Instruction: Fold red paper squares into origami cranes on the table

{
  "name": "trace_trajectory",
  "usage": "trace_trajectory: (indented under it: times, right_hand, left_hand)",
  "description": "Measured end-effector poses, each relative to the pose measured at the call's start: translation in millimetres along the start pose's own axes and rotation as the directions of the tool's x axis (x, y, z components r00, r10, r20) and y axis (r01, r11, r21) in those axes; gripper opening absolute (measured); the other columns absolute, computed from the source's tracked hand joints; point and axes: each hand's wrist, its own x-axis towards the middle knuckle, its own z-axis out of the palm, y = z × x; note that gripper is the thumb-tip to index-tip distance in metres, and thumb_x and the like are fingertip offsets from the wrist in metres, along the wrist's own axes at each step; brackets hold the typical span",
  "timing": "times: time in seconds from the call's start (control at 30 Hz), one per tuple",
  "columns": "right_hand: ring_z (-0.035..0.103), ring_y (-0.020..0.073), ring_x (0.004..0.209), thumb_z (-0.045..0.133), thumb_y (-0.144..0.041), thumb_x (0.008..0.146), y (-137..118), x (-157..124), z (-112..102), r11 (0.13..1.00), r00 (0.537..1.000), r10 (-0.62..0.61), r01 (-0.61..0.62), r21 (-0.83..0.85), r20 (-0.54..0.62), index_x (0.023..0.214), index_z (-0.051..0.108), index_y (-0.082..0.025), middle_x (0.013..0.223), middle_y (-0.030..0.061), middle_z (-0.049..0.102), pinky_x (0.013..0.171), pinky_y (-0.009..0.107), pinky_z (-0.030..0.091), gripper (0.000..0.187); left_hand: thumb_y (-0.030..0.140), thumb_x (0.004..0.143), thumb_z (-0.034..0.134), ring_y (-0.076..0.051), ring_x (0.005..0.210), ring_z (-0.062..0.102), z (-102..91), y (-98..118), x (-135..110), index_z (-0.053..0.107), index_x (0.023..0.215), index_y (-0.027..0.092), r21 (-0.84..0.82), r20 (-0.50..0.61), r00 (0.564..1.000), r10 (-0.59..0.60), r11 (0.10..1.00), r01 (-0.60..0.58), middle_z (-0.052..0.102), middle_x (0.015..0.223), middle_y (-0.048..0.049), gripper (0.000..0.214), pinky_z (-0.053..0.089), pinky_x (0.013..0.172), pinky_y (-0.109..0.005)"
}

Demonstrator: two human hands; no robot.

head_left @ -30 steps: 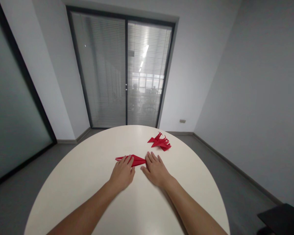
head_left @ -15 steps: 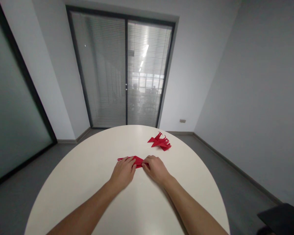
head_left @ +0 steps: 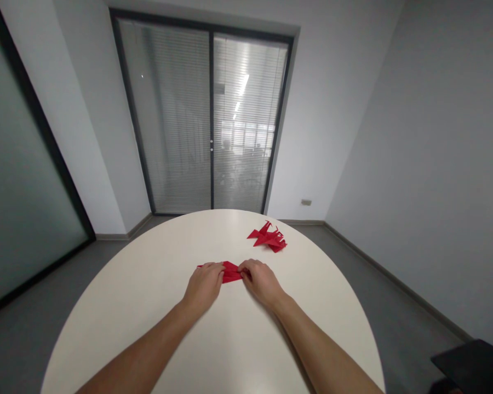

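Note:
A folded piece of red paper lies on the round white table between my two hands. Over its left part rests my left hand, fingers bent and pressing on the paper, with a narrow tip poking out beyond them. My right hand pinches the paper's right end between thumb and fingers; that end is hidden in the grip. Farther back and to the right sits a small cluster of red folded paper cranes, overlapping one another.
The round white table fills the lower middle. Beyond it stands a glazed partition with blinds in a dark frame. A dark chair shows at the lower right, and a frosted glass panel is on the left.
My left hand has drawn slightly to the left, its fingers more curled, baring more of the red paper's middle. My right hand keeps its place at the right end.

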Motion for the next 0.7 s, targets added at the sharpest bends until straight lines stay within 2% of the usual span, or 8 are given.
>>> trace_trajectory:
  times: [0.23,0.37,0.43,0.57,0.7]
  right_hand:
    - [0.062,0.0204,0.103,0.050,-0.008,0.088,-5,0,-1,0.994,0.995,-0.095,0.096,-0.048,0.015,0.107,0.072,-0.024,0.110,0.0053,0.071,0.090,0.031,0.044,0.033]
    - [0.059,0.0218,0.118,0.049,-0.018,0.095,-14,-3,1,0.961,0.960,-0.275,0.273,0.042,0.046,0.123,0.067,-0.022,0.129,0.0064,0.067,0.103,0.035,0.042,0.034]
    - [0.051,0.0244,0.131,0.050,-0.028,0.097,-18,-6,2,0.938,0.934,-0.342,0.334,0.086,0.105,0.132,0.061,-0.019,0.140,0.0094,0.059,0.111,0.039,0.037,0.038]
    - [0.027,0.0302,0.149,0.048,-0.050,0.097,-22,-11,4,0.951,0.915,-0.308,0.290,0.106,0.260,0.152,0.037,-0.013,0.158,0.0163,0.036,0.120,0.054,0.019,0.067]
    - [0.016,0.0288,0.152,0.041,-0.056,0.098,-20,-12,2,0.966,0.904,-0.258,0.235,0.106,0.340,0.158,0.022,-0.012,0.162,0.0168,0.023,0.122,0.055,0.010,0.076]
  left_hand:
    - [0.016,0.095,0.048,-0.022,0.112,0.065,-1.0,-1,2,0.067,0.121,0.027,-0.008,0.026,0.999,-0.046,0.999,0.046,0.072,0.121,-0.0036,0.035,0.046,0.099,-0.036]
    - [0.017,0.096,0.048,-0.022,0.110,0.065,0.1,-2,2,0.066,0.123,0.026,-0.012,0.027,0.999,-0.044,0.999,0.044,0.073,0.119,-0.0050,0.034,0.046,0.097,-0.035]
    - [0.018,0.097,0.046,-0.022,0.108,0.065,1.8,-3,3,0.067,0.121,0.025,-0.020,0.015,1.000,-0.026,0.999,0.026,0.073,0.116,-0.0057,0.033,0.047,0.095,-0.035]
    - [0.016,0.097,0.045,-0.022,0.107,0.066,5.4,-6,3,0.067,0.120,0.025,-0.032,-0.003,1.000,0.021,0.999,-0.021,0.074,0.114,-0.0059,0.033,0.047,0.095,-0.035]
    - [0.014,0.096,0.043,-0.022,0.118,0.062,7.7,-6,4,0.065,0.125,0.023,-0.025,0.020,0.998,0.053,0.998,-0.053,0.070,0.126,-0.0070,0.038,0.044,0.104,-0.037]
